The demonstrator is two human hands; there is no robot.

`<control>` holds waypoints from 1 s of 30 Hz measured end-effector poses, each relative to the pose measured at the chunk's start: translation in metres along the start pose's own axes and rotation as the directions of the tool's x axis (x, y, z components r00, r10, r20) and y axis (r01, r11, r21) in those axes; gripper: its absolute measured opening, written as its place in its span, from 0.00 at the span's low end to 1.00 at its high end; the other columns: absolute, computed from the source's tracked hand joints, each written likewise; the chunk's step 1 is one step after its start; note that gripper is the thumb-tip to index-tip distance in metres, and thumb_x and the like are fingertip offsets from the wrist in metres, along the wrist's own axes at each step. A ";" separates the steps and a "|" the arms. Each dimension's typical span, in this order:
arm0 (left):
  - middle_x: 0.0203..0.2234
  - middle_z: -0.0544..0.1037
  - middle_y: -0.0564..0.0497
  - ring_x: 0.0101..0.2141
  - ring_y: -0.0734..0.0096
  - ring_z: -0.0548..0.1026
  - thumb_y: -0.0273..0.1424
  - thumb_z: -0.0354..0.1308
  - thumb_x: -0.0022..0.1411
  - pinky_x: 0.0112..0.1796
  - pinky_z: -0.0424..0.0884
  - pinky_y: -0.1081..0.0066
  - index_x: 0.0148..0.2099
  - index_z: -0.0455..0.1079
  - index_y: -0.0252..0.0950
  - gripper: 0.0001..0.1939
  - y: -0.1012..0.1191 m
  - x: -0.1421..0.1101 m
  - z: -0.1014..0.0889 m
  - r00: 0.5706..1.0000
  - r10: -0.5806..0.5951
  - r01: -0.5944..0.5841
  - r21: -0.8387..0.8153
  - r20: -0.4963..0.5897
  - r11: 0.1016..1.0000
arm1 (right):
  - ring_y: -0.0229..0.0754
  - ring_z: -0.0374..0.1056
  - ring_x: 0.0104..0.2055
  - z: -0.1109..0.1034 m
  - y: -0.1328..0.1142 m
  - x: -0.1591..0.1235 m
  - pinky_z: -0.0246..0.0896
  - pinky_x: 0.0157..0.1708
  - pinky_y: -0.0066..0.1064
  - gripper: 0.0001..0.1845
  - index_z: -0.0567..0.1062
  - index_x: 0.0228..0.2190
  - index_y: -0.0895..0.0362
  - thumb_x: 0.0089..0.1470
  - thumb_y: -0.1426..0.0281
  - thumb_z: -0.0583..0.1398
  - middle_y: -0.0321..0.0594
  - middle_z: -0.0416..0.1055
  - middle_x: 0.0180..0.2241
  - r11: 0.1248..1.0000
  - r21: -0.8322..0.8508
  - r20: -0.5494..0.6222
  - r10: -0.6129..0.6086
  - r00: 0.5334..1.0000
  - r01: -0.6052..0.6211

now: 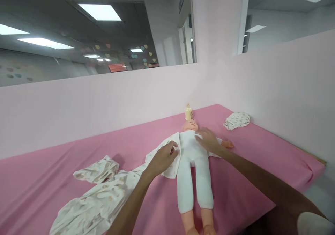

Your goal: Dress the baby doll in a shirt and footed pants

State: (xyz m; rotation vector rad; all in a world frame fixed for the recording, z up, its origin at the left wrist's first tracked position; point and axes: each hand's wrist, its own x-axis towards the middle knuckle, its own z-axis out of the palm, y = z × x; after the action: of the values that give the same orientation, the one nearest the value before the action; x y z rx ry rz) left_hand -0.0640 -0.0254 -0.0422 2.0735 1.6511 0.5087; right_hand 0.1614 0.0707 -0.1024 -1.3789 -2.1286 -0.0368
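Left hand point(164, 159), fingers curled, grip unclear, meets printed white cloth garment point(171, 171); right hand point(209, 141), fingers apart, best steadies white-bodied doll point(192, 152) lightly.

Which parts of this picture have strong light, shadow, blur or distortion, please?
All in the head view: the ceiling light panel is burnt out to plain white; a soft shadow falls beside the crumpled printed cloth; the right hand looks slightly soft; the wide lens seems to stretch the right forearm towards the edge; print on the bottle is too small to read.
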 end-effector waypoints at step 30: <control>0.37 0.76 0.48 0.33 0.63 0.74 0.34 0.53 0.53 0.25 0.58 0.70 0.45 0.62 0.36 0.16 0.077 0.181 0.081 0.952 0.217 -0.294 0.449 0.216 0.844 | 0.49 0.62 0.46 0.015 0.100 -0.069 0.51 0.44 0.36 0.05 0.73 0.28 0.58 0.48 0.71 0.57 0.45 0.71 0.38 0.949 0.089 0.233 0.274 0.933 -0.301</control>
State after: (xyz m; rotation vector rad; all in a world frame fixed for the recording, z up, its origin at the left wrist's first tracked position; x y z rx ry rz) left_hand 0.0823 0.1275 -0.0656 2.6375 1.5216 -0.0006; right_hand 0.2581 0.0651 -0.1776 -1.6695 -2.0362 0.3733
